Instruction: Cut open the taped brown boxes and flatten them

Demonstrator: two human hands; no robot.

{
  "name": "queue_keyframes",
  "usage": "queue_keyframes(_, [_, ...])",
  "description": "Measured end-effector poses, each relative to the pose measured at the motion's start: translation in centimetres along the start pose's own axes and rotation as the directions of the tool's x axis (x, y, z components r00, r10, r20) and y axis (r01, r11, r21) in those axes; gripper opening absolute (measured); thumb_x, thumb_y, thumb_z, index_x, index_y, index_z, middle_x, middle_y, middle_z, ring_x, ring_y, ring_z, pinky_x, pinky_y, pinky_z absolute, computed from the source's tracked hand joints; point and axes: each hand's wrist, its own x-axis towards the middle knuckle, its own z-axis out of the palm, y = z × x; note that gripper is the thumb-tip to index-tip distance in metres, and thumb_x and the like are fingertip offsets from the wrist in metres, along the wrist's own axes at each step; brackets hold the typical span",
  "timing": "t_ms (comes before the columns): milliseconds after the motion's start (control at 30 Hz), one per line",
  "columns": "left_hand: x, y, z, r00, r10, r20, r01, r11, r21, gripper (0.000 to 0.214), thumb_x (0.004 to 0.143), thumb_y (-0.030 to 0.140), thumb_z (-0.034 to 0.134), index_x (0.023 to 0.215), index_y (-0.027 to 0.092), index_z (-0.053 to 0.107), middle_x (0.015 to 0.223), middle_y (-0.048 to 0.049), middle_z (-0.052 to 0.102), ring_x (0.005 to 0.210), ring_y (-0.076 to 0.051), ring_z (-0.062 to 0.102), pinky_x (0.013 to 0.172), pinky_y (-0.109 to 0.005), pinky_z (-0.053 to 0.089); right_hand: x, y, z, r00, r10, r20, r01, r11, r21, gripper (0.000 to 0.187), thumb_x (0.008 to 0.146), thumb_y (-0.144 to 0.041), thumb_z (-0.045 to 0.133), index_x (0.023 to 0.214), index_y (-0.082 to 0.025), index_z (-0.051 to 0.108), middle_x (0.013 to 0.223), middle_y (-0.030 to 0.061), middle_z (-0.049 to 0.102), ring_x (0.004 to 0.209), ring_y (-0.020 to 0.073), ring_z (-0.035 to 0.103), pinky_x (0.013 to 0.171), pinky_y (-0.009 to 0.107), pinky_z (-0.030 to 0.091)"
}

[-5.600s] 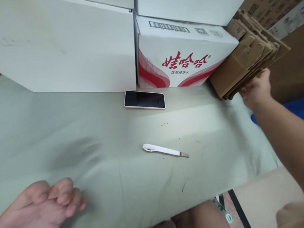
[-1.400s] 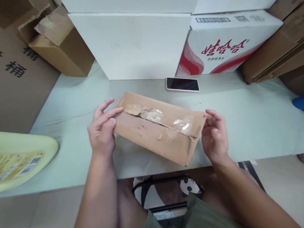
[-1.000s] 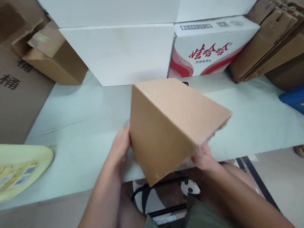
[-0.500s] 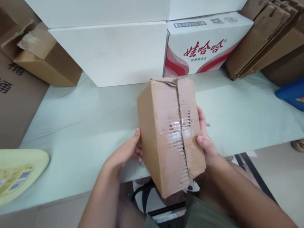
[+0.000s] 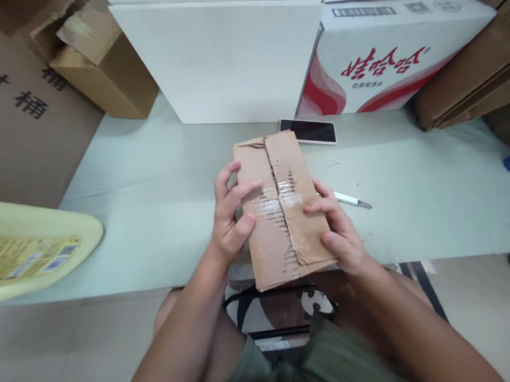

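Observation:
Between my hands is a brown cardboard box (image 5: 279, 214), its top facing me, with a torn seam down the middle and shiny tape across it. My left hand (image 5: 233, 215) grips its left edge, with the thumb and a finger lying on the top face. My right hand (image 5: 335, 224) holds the right edge, thumb and a finger on top and other fingers partly hidden. Just beyond the right hand lies a utility knife (image 5: 350, 199), its near end hidden by the fingers. A phone (image 5: 315, 132) rests behind the box.
Large white cartons (image 5: 243, 62) and a red-and-white water carton (image 5: 368, 67) line the back of the pale green tabletop (image 5: 155, 171). A yellow bottle (image 5: 35, 250) lies at left, near a small brown box (image 5: 112, 74). Folded cardboard (image 5: 472, 81) leans at right.
The box has turned so its left side no longer shows. My left hand has moved up onto its top edge. The phone and the utility knife have come into clearer view.

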Motion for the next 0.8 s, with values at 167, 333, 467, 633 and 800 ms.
queue_keyframes(167, [-0.2,0.0,0.2,1.000,0.025,-0.001,-0.025,1.000,-0.019,0.043,0.098,0.063,0.047,0.121,0.031,0.065,0.159,-0.0066,0.039,0.151,-0.037,0.040,0.123,-0.057,0.039,0.0,0.4,0.0,1.000,-0.004,-0.001,0.004,0.999,0.041,0.033,0.094,-0.059,0.062,0.119,-0.037,0.064,0.161,0.0009,0.039,0.150,0.0331,0.042,0.123,0.060,0.037])
queue_keyframes(333, [-0.3,-0.2,0.3,1.000,0.004,-0.018,-0.005,1.000,-0.007,0.044,0.097,0.064,0.047,0.119,0.031,0.066,0.157,-0.0058,0.037,0.151,-0.037,0.041,0.124,-0.058,0.038,0.1,0.3,0.1,1.000,-0.013,0.010,0.012,0.998,0.054,0.031,0.096,-0.057,0.061,0.121,-0.038,0.064,0.160,-0.0001,0.038,0.151,0.0319,0.041,0.124,0.058,0.035])
queue_keyframes(467, [-0.3,-0.1,0.5,0.999,0.005,-0.051,-0.005,1.000,0.009,0.044,0.097,0.065,0.046,0.115,0.031,0.067,0.154,-0.0056,0.039,0.149,-0.036,0.043,0.123,-0.058,0.038,-0.1,0.4,0.2,1.000,-0.019,0.010,0.019,0.999,0.028,0.031,0.096,-0.056,0.059,0.120,-0.037,0.064,0.160,0.0006,0.040,0.150,0.0318,0.043,0.123,0.057,0.037])
queue_keyframes(633, [-0.5,0.1,1.0,0.995,-0.045,-0.092,0.046,0.999,0.001,0.047,0.097,0.067,0.042,0.113,0.031,0.066,0.153,-0.0063,0.040,0.149,-0.036,0.041,0.123,-0.060,0.037,0.0,2.0,-1.7,0.981,-0.045,-0.190,0.018,0.990,-0.142,0.037,0.097,-0.054,0.053,0.124,-0.031,0.063,0.140,0.0085,0.060,0.134,0.0311,0.057,0.113,0.055,0.047])
queue_keyframes(800, [-0.6,0.1,1.3,0.994,-0.050,-0.099,0.046,0.998,-0.050,0.044,0.097,0.065,0.044,0.115,0.032,0.066,0.155,-0.0048,0.039,0.149,-0.037,0.040,0.123,-0.061,0.035,1.2,3.8,-4.8,0.922,0.009,-0.386,-0.312,0.607,-0.731,0.039,0.087,-0.033,0.059,0.124,-0.020,0.065,0.123,0.0159,0.067,0.116,0.0338,0.062,0.102,0.054,0.051])
